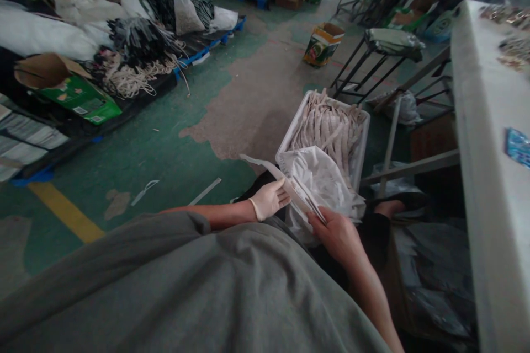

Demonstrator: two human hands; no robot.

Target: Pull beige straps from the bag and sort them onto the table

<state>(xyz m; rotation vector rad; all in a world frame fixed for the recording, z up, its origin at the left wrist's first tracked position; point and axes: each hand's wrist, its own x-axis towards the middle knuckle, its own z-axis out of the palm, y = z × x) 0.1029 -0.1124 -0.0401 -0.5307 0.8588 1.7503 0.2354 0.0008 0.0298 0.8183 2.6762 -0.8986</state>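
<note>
Currently, my right hand [337,231] grips the pale flat strip [295,193] lying along the fingers of my left hand [268,199]; whether those pinch it, I can't tell. Slack left fingers could let the free end beyond them droop.

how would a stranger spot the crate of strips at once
Find the white-topped table along the picture's right edge. To its left sits an open white crate, a white plastic bag over its near end. Unlike the printed box beyond, it is heaped with pale strips.
</note>
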